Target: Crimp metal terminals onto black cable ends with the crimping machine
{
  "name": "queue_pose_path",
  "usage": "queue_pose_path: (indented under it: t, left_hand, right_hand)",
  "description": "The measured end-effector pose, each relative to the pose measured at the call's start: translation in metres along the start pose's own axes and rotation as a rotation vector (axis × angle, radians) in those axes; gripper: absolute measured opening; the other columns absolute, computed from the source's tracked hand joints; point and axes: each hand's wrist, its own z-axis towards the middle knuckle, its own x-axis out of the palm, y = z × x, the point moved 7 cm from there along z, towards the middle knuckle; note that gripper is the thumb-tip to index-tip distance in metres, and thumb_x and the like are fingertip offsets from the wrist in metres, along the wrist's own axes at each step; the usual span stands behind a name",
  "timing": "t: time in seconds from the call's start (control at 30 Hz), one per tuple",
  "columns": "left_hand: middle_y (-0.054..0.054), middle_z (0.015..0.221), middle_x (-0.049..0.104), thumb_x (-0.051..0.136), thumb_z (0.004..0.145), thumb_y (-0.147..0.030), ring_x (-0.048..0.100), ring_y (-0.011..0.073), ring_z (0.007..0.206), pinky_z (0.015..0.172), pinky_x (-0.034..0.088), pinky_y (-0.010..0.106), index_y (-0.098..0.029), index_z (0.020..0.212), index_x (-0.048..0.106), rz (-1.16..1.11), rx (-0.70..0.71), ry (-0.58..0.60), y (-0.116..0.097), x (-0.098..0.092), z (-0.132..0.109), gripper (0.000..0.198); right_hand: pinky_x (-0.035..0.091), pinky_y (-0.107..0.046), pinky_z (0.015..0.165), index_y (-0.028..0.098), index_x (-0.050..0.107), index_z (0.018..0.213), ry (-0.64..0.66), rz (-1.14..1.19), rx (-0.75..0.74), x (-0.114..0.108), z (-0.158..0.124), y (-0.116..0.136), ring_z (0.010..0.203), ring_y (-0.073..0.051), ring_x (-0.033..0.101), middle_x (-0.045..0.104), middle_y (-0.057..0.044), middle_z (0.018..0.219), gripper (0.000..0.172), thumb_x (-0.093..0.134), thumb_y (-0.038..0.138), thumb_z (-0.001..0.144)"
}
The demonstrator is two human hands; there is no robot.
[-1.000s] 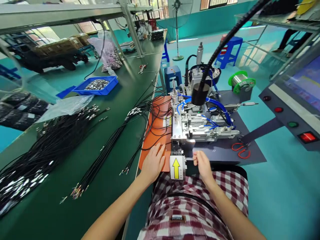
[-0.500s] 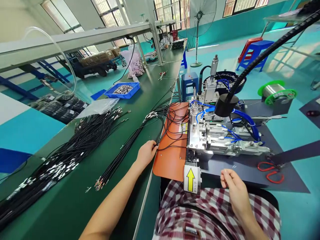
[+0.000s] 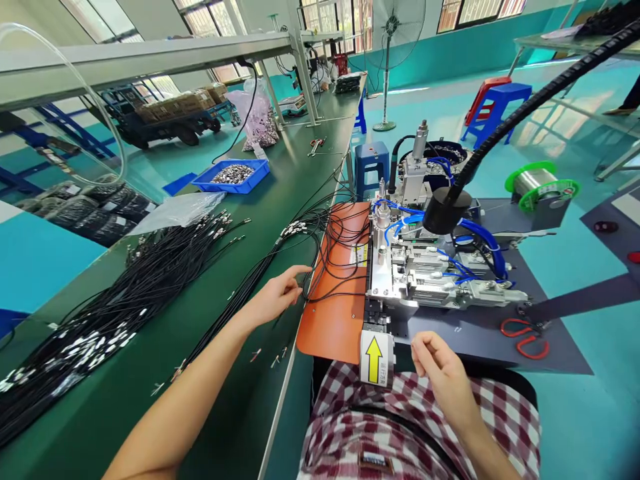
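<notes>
My left hand [image 3: 277, 295] is over the bench edge beside the orange plate [image 3: 333, 327]. Its index finger is stretched out and the other fingers are loosely bent, gripping nothing I can see. Black cables [image 3: 345, 260] loop across the plate near those fingertips. Under that arm runs a bundle of black cables [image 3: 250, 267] with white connectors [image 3: 294, 229]. Loose cable ends with coloured wires [image 3: 276, 361] lie below the hand. My right hand [image 3: 440, 367] hovers above my lap, fingers curled and pinched together with nothing visible in them, near the front of the metal machine [image 3: 420, 267].
A larger cable pile [image 3: 165, 273] covers the bench's left side, behind it a blue tray [image 3: 255, 175] of small metal parts. Red-handled scissors [image 3: 530, 339] lie on the machine's base. A yellow-arrow block [image 3: 376, 360] juts toward my lap. A black flexible arm [image 3: 530, 100] crosses overhead.
My left hand has moved left off the plate edge, and its pinched fingers have spread from a black cable. Coloured wire ends now show below it. My right hand has shifted slightly left.
</notes>
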Motion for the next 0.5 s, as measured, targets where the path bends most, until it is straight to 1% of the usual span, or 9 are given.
queue_pose_path:
  t: [0.07,0.1,0.13,0.17,0.23,0.27,0.37,0.43,0.5]
  left_hand:
    - [0.0,0.069,0.061,0.043,0.091,-0.028,0.058,0.0124,0.062,0.059,0.047,0.024,-0.016,0.11,0.06,-0.252,0.06,0.182,-0.016,0.002,-0.006,0.029]
    - [0.003,0.076,0.065,0.043,0.091,-0.029,0.062,0.0137,0.069,0.065,0.05,0.026,-0.015,0.108,0.062,-0.343,0.1,0.229,-0.026,0.001,-0.01,0.029]
    - [0.006,0.085,0.068,0.044,0.092,-0.028,0.064,0.0154,0.077,0.072,0.051,0.028,-0.015,0.105,0.064,-0.376,0.146,0.231,-0.036,0.001,-0.014,0.028]
    - [0.008,0.093,0.069,0.046,0.092,-0.026,0.065,0.0168,0.085,0.078,0.051,0.03,-0.015,0.105,0.065,-0.355,0.195,0.192,-0.046,0.001,-0.018,0.026]
    - [0.008,0.097,0.07,0.047,0.092,-0.023,0.065,0.0172,0.09,0.082,0.049,0.03,-0.018,0.104,0.066,-0.179,0.305,0.078,-0.069,0.009,-0.028,0.023]
    - [0.008,0.094,0.071,0.046,0.093,-0.023,0.065,0.0167,0.087,0.079,0.049,0.029,-0.018,0.103,0.066,-0.06,0.377,0.044,-0.082,0.018,-0.034,0.023]
    - [0.006,0.079,0.068,0.04,0.096,-0.024,0.062,0.0154,0.069,0.062,0.043,0.027,-0.016,0.105,0.064,0.206,0.615,0.077,-0.121,0.061,-0.057,0.026]
    - [0.005,0.074,0.066,0.041,0.096,-0.025,0.059,0.0151,0.064,0.058,0.04,0.028,-0.015,0.1,0.064,0.257,0.685,0.114,-0.137,0.086,-0.07,0.025]
    - [0.004,0.071,0.064,0.041,0.096,-0.024,0.057,0.0147,0.061,0.056,0.037,0.029,-0.015,0.095,0.063,0.263,0.693,0.127,-0.142,0.1,-0.077,0.023]
  right_hand:
    - [0.034,-0.026,0.055,0.022,0.05,0.077,0.03,-0.014,0.0,0.005,-0.002,0.002,0.055,-0.013,0.038,0.04,0.004,0.062,0.033,0.05,0.051,0.091]
    - [0.035,-0.026,0.055,0.022,0.05,0.077,0.044,-0.024,-0.004,0.007,-0.003,0.003,0.056,-0.013,0.038,0.04,0.004,0.062,0.032,0.049,0.05,0.092]
    - [0.035,-0.026,0.055,0.022,0.05,0.077,0.057,-0.036,-0.008,0.009,-0.004,0.004,0.056,-0.013,0.038,0.04,0.004,0.063,0.032,0.048,0.049,0.093]
    - [0.035,-0.025,0.055,0.022,0.049,0.077,0.069,-0.049,-0.014,0.011,-0.006,0.005,0.057,-0.013,0.038,0.041,0.004,0.064,0.031,0.047,0.048,0.094]
    - [0.036,-0.025,0.055,0.022,0.05,0.079,0.087,-0.084,-0.041,0.015,-0.009,0.008,0.059,-0.013,0.042,0.045,0.002,0.069,0.027,0.047,0.045,0.095]
    - [0.038,-0.025,0.056,0.023,0.051,0.082,0.088,-0.106,-0.07,0.017,-0.011,0.011,0.062,-0.014,0.044,0.048,0.002,0.071,0.024,0.047,0.042,0.095]
    - [0.043,-0.027,0.062,0.024,0.052,0.099,0.096,-0.176,-0.204,0.022,-0.018,0.024,0.066,-0.015,0.05,0.054,0.001,0.076,0.011,0.054,0.033,0.092]
    - [0.045,-0.028,0.062,0.026,0.049,0.111,0.144,-0.194,-0.294,0.027,-0.025,0.031,0.063,-0.015,0.051,0.055,0.001,0.076,0.024,0.059,0.027,0.089]
    - [0.046,-0.027,0.061,0.028,0.048,0.118,0.22,-0.185,-0.343,0.031,-0.03,0.033,0.062,-0.014,0.051,0.056,0.001,0.078,0.034,0.061,0.023,0.087]
